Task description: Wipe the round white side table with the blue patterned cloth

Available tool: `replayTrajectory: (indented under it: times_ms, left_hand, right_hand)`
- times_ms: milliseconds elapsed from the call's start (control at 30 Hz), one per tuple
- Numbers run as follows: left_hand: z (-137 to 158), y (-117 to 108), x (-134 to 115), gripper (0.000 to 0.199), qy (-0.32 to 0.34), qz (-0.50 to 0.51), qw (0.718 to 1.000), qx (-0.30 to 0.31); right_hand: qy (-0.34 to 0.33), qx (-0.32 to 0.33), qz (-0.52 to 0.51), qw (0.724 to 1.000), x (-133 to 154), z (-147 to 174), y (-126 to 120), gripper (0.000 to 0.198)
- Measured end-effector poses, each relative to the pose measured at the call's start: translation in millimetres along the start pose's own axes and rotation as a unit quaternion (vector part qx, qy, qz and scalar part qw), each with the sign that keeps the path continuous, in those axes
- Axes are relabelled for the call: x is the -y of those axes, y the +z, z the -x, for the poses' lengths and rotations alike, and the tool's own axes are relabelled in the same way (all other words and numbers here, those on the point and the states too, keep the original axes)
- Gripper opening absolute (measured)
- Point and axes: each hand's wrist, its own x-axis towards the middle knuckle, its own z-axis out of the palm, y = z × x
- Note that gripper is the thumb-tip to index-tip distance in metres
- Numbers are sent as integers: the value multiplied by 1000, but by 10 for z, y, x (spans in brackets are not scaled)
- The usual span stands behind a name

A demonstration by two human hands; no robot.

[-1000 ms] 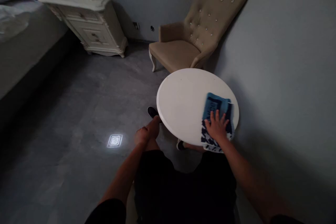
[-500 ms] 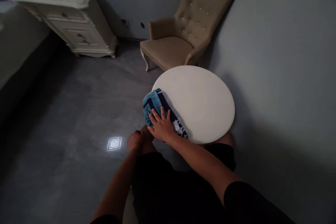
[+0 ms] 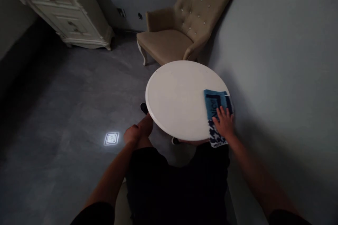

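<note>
Grey wall (image 3: pixel 285 59) rises close on the R hand's R side, and dark floor (image 3: pixel 79 88) spreads out past the L hand. A tan, buttoned chair (image 3: pixel 169 44) sits beyond the table, ahead & L of the R hand; a white cabinet (image 3: pixel 79 14) stands farther L, well apart from both hands. The round white table (image 3: pixel 179 102) is under the R hand. A blue cloth w/ dark pattern & "Nice" on it (image 3: pixel 212 107) lies beneath that hand, at the table's R side, its near end poking past the rim. R hand (image 3: pixel 224 123) is flat w/ fingers spread, gripping nothing, prob. so the palm's pressure moves cloth & hand together. L hand (image 3: pixel 132 134) rests over the knee, prob. for support; fingers hidden, can't tell if clenched. Rim & wall leave little room R of the R hand; most of the tabletop stretches L of it.
</note>
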Motion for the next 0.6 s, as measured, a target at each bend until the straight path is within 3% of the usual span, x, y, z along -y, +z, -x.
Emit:
replayTrajectory:
  times_ms: [100, 200, 267, 433, 600]
  left_hand:
    - [23, -9, 13, 57, -3, 1, 1000, 3]
    - [52, -16, 28, 57, 2, 8, 1000, 4]
    - [72, -24, 26, 59, 1, 15, 1000, 6]
    - [107, -47, 1, 65, -3, 28, 1000, 15]
    - [126, -19, 11, 59, -5, 23, 1000, 7]
  right_hand:
    - [47, -13, -8, 999, -273, -209, 42, 76]
    - [61, -12, 25, 998, -106, -177, 48, 77]
    - [23, -7, 48, 999, 206, -15, 37, 77]
    - [-160, 3, 39, 986, 1321, 417, -49, 77]
    - [-278, 18, -34, 960, 2378, 391, -196, 82]
